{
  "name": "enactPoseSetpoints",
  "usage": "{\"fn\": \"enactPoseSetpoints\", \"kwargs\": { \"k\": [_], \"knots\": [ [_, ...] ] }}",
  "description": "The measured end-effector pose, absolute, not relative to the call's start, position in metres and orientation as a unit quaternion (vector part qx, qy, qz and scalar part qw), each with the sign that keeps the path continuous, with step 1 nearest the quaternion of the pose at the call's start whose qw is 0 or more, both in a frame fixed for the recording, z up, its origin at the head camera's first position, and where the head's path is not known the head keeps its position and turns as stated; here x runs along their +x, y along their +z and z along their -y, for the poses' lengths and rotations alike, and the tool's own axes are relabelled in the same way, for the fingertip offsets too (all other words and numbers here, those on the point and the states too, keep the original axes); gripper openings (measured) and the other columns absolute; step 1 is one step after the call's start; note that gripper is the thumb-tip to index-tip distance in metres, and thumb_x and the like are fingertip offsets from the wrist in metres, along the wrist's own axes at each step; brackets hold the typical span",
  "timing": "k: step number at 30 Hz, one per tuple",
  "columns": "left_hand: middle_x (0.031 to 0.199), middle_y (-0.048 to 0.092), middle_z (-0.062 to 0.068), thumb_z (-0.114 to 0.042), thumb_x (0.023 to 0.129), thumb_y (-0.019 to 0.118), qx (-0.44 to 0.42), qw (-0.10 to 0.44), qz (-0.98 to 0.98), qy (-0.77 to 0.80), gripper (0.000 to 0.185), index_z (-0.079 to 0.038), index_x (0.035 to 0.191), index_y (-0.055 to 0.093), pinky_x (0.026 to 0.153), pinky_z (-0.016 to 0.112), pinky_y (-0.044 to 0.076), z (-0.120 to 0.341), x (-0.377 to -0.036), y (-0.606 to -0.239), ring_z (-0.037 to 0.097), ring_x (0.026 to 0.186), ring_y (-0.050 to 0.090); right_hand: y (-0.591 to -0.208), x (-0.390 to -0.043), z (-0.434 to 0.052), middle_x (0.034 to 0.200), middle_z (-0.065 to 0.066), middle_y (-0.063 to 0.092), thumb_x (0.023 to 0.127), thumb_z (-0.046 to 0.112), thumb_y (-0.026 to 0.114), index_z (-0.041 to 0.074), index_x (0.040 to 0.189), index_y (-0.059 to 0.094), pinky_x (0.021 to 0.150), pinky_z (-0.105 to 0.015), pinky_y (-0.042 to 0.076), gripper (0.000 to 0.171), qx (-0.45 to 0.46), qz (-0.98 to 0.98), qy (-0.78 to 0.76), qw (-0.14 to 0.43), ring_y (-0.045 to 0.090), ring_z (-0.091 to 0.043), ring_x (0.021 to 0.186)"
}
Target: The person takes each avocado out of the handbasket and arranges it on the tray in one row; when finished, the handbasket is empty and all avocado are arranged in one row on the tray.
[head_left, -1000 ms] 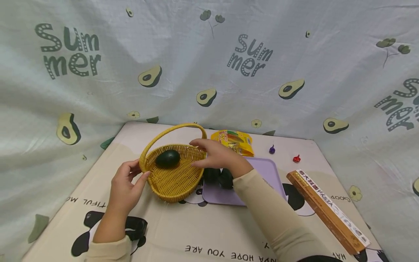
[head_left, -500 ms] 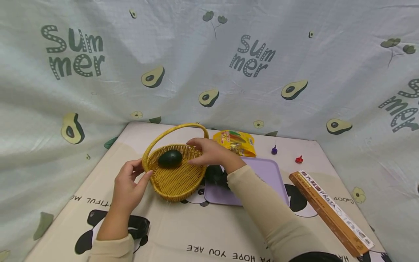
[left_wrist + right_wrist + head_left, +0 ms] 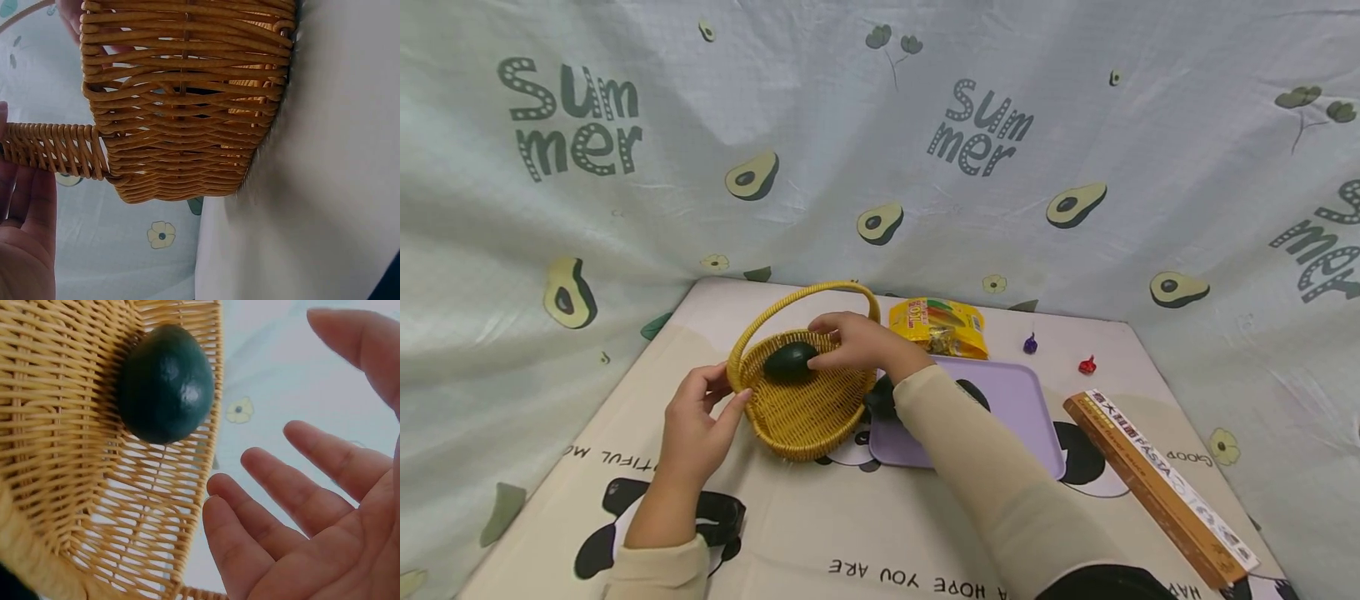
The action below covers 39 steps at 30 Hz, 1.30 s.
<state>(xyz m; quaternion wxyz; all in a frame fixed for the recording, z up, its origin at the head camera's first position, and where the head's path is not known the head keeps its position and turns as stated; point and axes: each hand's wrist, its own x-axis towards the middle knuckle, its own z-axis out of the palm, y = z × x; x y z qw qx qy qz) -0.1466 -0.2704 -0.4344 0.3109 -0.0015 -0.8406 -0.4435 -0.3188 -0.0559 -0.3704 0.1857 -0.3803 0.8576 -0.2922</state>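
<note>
A yellow wicker basket (image 3: 808,417) with an arched handle stands on the table, a smooth dark green avocado (image 3: 790,362) lying inside near its back left. My left hand (image 3: 696,421) pinches the handle's left base between thumb and fingers. The left wrist view shows its fingers behind the wrapped handle (image 3: 56,149) beside the woven wall. My right hand (image 3: 855,343) is over the basket's right back, its fingers spread and bent slightly toward the avocado. In the right wrist view, a gap separates the fingers from the avocado (image 3: 167,384), and nothing is in this hand.
A lilac tray (image 3: 1015,408) sits right of the basket; dark shapes on it are partly hidden by my right sleeve. Behind it lies a yellow mango-print packet (image 3: 940,325). Farther right are a purple wrapped candy (image 3: 1031,343), a red one (image 3: 1087,365) and a long pasta box (image 3: 1161,487).
My right hand has moved left, farther over the basket and closer to the avocado. My left hand keeps its hold on the handle. The view has shifted slightly.
</note>
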Motion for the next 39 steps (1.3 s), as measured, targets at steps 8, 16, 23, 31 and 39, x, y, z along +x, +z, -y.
{"fn": "enactPoseSetpoints", "kwargs": {
  "k": [8, 16, 23, 31, 39],
  "knots": [
    [0.125, 0.063, 0.012, 0.003, 0.089, 0.076, -0.004, 0.315, 0.839, -0.444, 0.043, 0.002, 0.128, 0.056, 0.099, 0.002, 0.043, 0.272, -0.147, -0.435, 0.018, 0.114, 0.064, -0.38, -0.322, 0.073, 0.145, -0.006, 0.059, 0.094, 0.037, 0.074, 0.016, 0.146, 0.055, 0.107, -0.038, 0.052, 0.059, -0.352, -0.858, -0.318, 0.197, 0.058, -0.023, 0.128],
    [0.125, 0.062, 0.012, 0.002, 0.091, 0.075, -0.003, 0.307, 0.838, -0.452, 0.044, 0.001, 0.13, 0.055, 0.1, 0.003, 0.043, 0.271, -0.148, -0.433, 0.018, 0.115, 0.063, -0.386, -0.329, 0.088, 0.141, -0.006, 0.062, 0.094, 0.033, 0.075, 0.014, 0.142, 0.059, 0.109, -0.034, 0.051, 0.054, -0.338, -0.862, -0.319, 0.202, 0.057, -0.02, 0.131],
    [0.126, 0.061, 0.013, 0.002, 0.091, 0.075, -0.006, 0.306, 0.835, -0.457, 0.045, 0.002, 0.131, 0.055, 0.1, 0.003, 0.043, 0.273, -0.149, -0.436, 0.024, 0.116, 0.064, -0.39, -0.329, 0.096, 0.142, -0.004, 0.063, 0.095, 0.023, 0.075, 0.015, 0.142, 0.062, 0.108, -0.031, 0.052, 0.049, -0.327, -0.868, -0.309, 0.21, 0.059, -0.018, 0.125],
    [0.126, 0.06, 0.014, 0.003, 0.09, 0.075, -0.005, 0.309, 0.835, -0.455, 0.045, 0.002, 0.129, 0.055, 0.1, 0.003, 0.042, 0.274, -0.147, -0.435, 0.024, 0.117, 0.065, -0.402, -0.33, 0.109, 0.146, -0.004, 0.059, 0.097, 0.02, 0.072, 0.016, 0.139, 0.065, 0.107, -0.03, 0.052, 0.042, -0.327, -0.868, -0.309, 0.208, 0.057, -0.018, 0.128],
    [0.126, 0.061, 0.013, 0.001, 0.091, 0.075, -0.003, 0.301, 0.838, -0.455, 0.044, 0.0, 0.13, 0.055, 0.101, 0.005, 0.044, 0.273, -0.147, -0.434, 0.024, 0.118, 0.065, -0.414, -0.33, 0.115, 0.141, -0.003, 0.062, 0.096, 0.018, 0.073, 0.015, 0.137, 0.065, 0.105, -0.033, 0.053, 0.042, -0.309, -0.872, -0.316, 0.209, 0.059, -0.017, 0.12]
  ]
}}
